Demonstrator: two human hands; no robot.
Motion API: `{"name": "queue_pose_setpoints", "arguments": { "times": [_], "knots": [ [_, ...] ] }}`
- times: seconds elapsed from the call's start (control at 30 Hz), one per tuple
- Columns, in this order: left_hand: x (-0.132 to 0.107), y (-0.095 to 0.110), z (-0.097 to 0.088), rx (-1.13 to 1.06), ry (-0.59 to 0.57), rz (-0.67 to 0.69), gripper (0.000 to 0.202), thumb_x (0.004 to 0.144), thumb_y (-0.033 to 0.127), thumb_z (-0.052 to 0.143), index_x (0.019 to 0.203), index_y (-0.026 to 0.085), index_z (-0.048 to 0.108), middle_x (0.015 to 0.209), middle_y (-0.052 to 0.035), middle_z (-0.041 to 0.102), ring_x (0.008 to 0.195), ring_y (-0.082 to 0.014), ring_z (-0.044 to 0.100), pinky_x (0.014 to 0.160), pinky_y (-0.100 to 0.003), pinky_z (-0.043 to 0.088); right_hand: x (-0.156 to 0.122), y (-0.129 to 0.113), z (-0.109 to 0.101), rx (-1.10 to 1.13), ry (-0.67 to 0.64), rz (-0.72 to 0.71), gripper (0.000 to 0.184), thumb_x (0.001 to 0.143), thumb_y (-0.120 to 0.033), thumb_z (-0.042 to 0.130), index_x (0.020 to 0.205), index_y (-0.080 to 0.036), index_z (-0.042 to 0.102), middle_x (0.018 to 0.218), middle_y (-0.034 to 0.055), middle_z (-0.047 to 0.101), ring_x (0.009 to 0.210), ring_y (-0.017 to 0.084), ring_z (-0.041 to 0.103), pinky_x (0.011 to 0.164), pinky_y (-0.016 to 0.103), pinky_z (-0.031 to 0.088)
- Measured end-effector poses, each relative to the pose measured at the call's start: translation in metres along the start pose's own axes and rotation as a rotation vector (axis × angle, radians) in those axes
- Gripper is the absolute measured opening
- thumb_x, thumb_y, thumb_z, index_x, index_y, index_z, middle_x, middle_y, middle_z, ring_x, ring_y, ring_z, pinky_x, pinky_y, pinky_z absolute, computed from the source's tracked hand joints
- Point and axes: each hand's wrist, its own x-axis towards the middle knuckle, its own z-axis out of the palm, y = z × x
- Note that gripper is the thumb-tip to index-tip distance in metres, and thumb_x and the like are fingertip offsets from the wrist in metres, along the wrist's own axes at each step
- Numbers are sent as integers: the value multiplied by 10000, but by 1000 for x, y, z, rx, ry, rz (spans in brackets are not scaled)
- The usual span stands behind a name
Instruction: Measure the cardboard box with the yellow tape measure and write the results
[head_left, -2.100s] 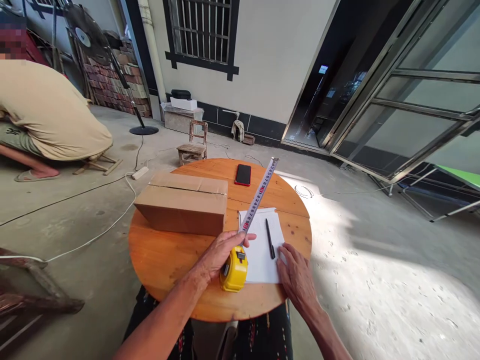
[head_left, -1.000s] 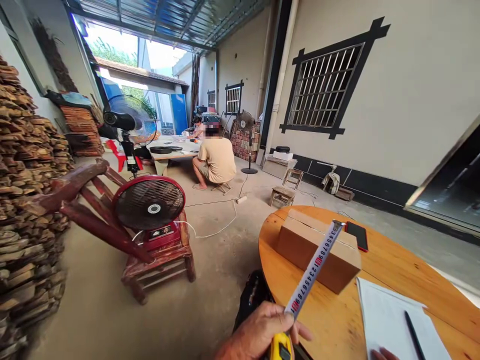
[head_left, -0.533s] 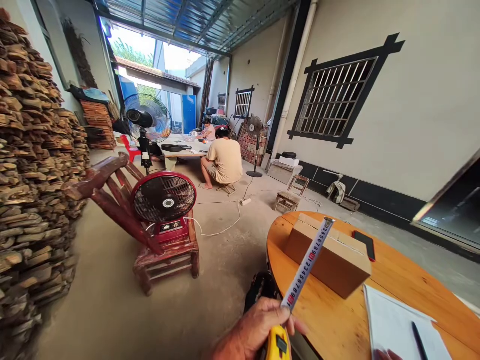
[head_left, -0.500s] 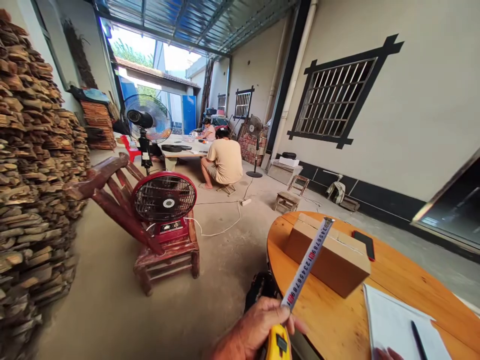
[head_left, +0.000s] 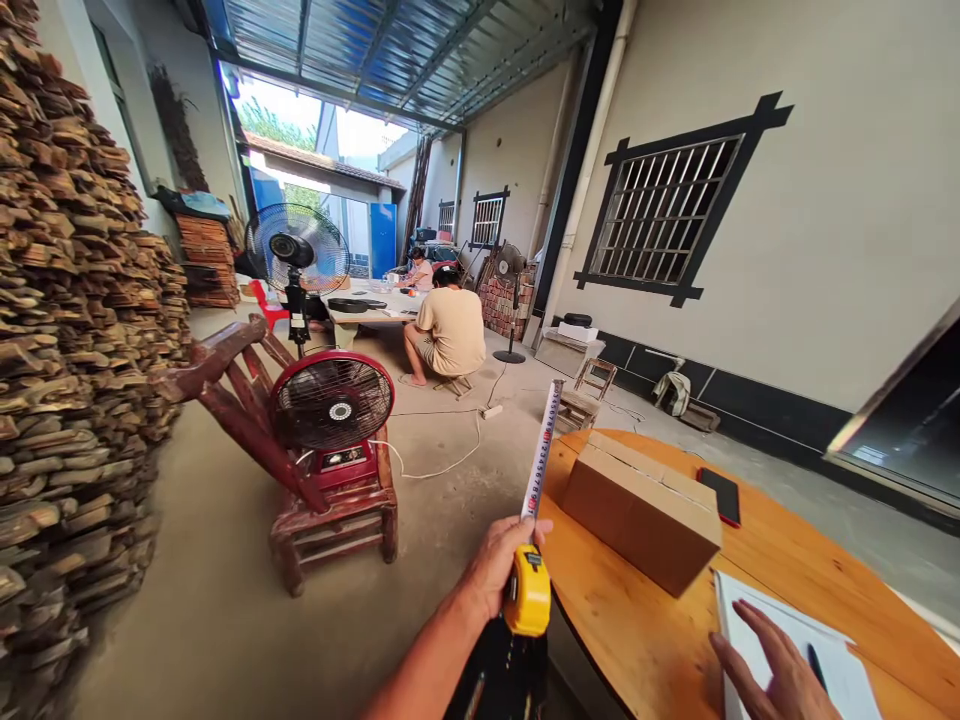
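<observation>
My left hand (head_left: 496, 568) grips a yellow tape measure (head_left: 528, 603), held off the left edge of the round wooden table (head_left: 652, 640). Its white blade (head_left: 543, 452) sticks up and away, ending just left of a closed cardboard box (head_left: 637, 508) that lies on the table. My right hand (head_left: 772, 668) lies flat with fingers spread on a white sheet of paper (head_left: 772, 640) at the table's near right. A black pen (head_left: 816, 666) lies on the paper beside that hand. A red-edged phone (head_left: 720, 495) lies behind the box.
A red floor fan (head_left: 331, 402) rests on a low red wooden chair (head_left: 315, 510) to the left, with a standing fan (head_left: 297, 250) behind. Stacked wood (head_left: 67, 340) lines the left wall. A person in a beige shirt (head_left: 448, 330) squats farther back. A white cable (head_left: 442, 460) crosses the floor.
The tape measure has swung left and up, off the box to beside the table's edge. My left arm has stretched out. My right hand has come into view, flat on the paper.
</observation>
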Motion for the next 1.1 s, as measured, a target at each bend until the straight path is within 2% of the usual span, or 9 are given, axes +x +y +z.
{"name": "queue_pose_setpoints", "arguments": {
  "times": [0.13, 0.23, 0.33, 0.47, 0.57, 0.73, 0.9, 1.1],
  "knots": [
    [28, -5, 12, 8, 68, 8, 355, 626, 470, 682, 607, 129, 583, 934, -101, 677, 480, -85, 520, 495, -245, 355, 33, -2, 9, 269, -64, 211, 806, 756, -610, 485, 1333, -55, 397, 1316, 248, 485, 1007, 375, 620, 820, 471, 518],
    [50, -15, 22, 20, 89, -1, 348, 627, 460, 686, 598, 128, 583, 1010, -106, 664, 498, -84, 530, 503, -247, 362, 48, 2, 24, 438, -58, 246, 866, 720, -603, 541, 1354, -45, 353, 1347, 261, 444, 1099, 396, 559, 866, 473, 495],
    [70, -27, 28, 34, 86, -26, 347, 647, 469, 671, 632, 132, 587, 1140, -110, 630, 498, -87, 553, 490, -249, 376, 52, 3, 35, 539, -83, 250, 812, 709, -574, 572, 1346, -110, 378, 1348, 205, 468, 1129, 376, 542, 883, 449, 495],
    [87, -40, 35, 45, 63, -63, 355, 677, 488, 645, 661, 140, 583, 1273, -114, 565, 490, -97, 584, 475, -255, 394, 50, -1, 38, 652, -132, 200, 660, 766, -535, 540, 1330, -227, 390, 1328, 111, 511, 1129, 306, 555, 954, 429, 452],
    [93, -49, 41, 47, 43, -80, 354, 689, 488, 639, 680, 138, 592, 1290, -134, 553, 499, -109, 605, 481, -258, 402, 48, -4, 41, 654, -153, 242, 636, 787, -545, 510, 1335, -252, 374, 1334, 99, 506, 1113, 309, 563, 917, 440, 476],
    [98, -60, 46, 57, 48, -69, 365, 704, 492, 630, 672, 131, 588, 1244, -155, 585, 480, -112, 604, 464, -253, 387, 43, -3, 47, 642, -123, 316, 740, 728, -590, 528, 1345, -211, 381, 1375, 133, 453, 1138, 357, 538, 857, 448, 513],
    [103, -53, 38, 85, 102, 18, 344, 730, 475, 619, 677, 137, 580, 1276, -131, 565, 483, -91, 596, 485, -249, 397, 42, -2, 46, 689, -175, 427, 834, 699, -624, 527, 1362, -149, 351, 1404, 173, 405, 1151, 363, 530, 866, 432, 517],
    [119, -46, 39, 123, 163, 78, 358, 700, 495, 643, 674, 140, 606, 1275, -115, 568, 520, -103, 609, 496, -253, 411, 42, 2, 51, 722, -164, 412, 754, 736, -581, 538, 1352, -183, 364, 1411, 159, 405, 1108, 349, 564, 852, 430, 521]
  ]
}}
